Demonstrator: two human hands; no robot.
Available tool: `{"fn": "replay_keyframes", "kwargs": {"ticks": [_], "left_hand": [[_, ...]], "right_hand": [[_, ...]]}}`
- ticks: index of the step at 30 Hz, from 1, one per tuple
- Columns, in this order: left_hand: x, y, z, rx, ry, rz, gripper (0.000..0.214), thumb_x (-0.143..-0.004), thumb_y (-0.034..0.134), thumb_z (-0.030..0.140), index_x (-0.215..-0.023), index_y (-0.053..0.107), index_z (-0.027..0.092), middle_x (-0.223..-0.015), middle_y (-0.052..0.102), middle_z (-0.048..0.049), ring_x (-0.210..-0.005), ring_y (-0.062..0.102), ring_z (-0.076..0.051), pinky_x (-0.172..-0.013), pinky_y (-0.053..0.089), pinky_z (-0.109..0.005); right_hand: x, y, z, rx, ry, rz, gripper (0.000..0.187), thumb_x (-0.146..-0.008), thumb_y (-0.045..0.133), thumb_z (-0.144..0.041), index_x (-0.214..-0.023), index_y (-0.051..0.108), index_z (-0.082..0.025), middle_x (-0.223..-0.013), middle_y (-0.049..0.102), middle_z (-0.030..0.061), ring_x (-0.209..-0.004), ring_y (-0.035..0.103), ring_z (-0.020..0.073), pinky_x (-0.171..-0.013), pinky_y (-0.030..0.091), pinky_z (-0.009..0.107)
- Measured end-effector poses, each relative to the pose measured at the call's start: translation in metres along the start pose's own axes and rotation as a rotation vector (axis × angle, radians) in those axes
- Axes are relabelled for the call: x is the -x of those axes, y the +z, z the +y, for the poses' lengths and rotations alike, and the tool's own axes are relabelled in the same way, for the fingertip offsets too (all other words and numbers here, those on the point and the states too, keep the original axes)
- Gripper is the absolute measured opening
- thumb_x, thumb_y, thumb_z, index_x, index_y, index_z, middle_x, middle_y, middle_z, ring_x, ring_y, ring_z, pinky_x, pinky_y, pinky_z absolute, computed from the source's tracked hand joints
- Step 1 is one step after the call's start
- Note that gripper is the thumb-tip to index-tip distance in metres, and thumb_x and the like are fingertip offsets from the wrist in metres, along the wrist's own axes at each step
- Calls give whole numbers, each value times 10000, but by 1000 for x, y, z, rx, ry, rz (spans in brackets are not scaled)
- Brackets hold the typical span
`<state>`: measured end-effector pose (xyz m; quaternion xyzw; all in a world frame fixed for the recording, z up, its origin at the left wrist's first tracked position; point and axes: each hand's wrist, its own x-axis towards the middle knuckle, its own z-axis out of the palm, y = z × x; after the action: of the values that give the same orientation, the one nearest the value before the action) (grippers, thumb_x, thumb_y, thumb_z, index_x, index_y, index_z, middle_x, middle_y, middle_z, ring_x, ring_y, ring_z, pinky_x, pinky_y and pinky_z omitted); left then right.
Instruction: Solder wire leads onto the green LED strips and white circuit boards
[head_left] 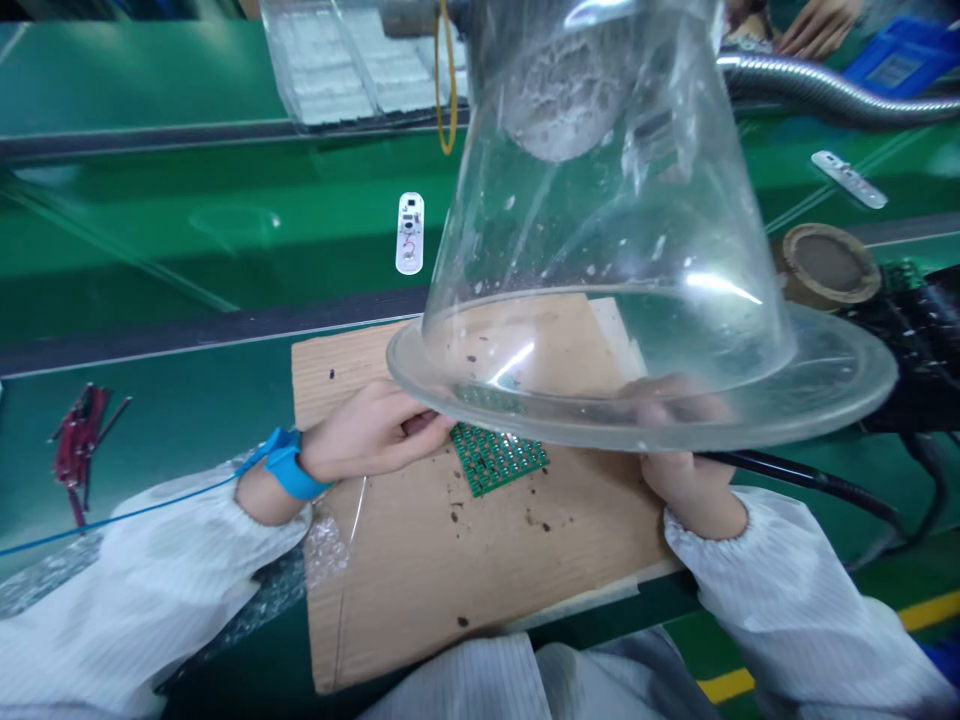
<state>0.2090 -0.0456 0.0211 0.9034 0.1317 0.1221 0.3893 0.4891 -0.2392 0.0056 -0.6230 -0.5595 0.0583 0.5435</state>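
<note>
Your left hand (367,430) is curled closed on the wide flange of the clear bell-shaped cover (840,375), and your right hand (686,485) holds the opposite side of the same flange, its fingers seen only through the clear wall. So the cover hangs between both hands, a little tilted, above a sheet of cardboard (480,570). Just under the flange lies a green circuit board panel (499,458), partly hidden by the rim. For good handling, keep both hands opposite each other and level, because the cover is wide, and let the rim not touch the panel. Farther out, on the green worktop (165,250), lie a small white board (409,233) and a bundle of red wires (81,445); a black cable (795,470) runs beside your right hand.
</note>
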Motion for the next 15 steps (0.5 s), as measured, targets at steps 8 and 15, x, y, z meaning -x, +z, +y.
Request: {"fn": "replay_keyframes", "kwargs": {"ticks": [8, 15], "left_hand": [[1, -3, 1, -3, -20, -25, 252, -1067, 499, 368, -904, 638, 234, -646, 638, 8, -621, 625, -164, -649, 581, -288], [5, -3, -7, -15, -3, 63, 192, -1071, 512, 356, -970, 639, 253, -664, 636, 20, -574, 588, -151, -609, 576, -289]], "right_hand": [[-14, 9, -17, 37, -21, 37, 290, -1038, 681, -464, -853, 731, -247, -738, 693, 38, -652, 656, 206, -534, 516, 336], [-16, 13, -17, -61, -4, -5, 227, -1026, 734, -471, -999, 744, -245, -906, 752, 67, -787, 739, 221, -694, 638, 337]]}}
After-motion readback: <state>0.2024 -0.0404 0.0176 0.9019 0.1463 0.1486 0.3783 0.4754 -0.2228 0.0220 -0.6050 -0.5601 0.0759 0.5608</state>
